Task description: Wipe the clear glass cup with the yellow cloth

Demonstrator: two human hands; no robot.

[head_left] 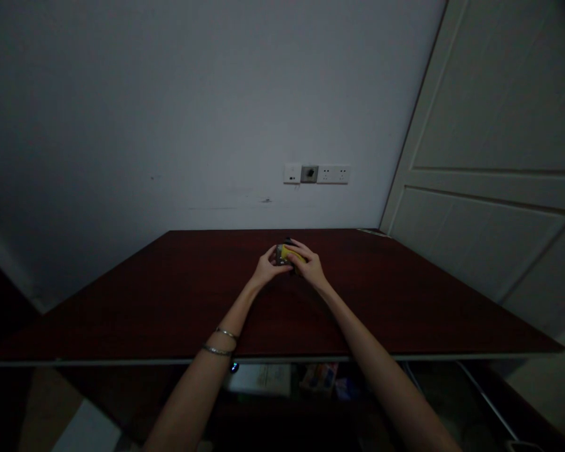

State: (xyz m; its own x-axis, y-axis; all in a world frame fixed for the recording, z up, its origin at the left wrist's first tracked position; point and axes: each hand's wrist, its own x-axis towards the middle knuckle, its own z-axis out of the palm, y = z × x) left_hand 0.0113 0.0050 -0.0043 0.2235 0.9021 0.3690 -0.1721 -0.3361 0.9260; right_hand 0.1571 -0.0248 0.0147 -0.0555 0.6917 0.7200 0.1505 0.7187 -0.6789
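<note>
Both my arms reach out over a dark red-brown table (169,295). My left hand (266,269) and my right hand (309,265) meet near the table's far middle. Together they grip a small yellow and dark object (287,253), with fingers curled round it from both sides. What the object is I cannot make out in the dim light. Two thin bangles (221,342) sit on my left forearm.
A white wall stands behind the table, with a row of sockets and a switch (316,174). A white panelled door (494,157) is at the right. Boxes and packets (282,378) lie under the table's near edge.
</note>
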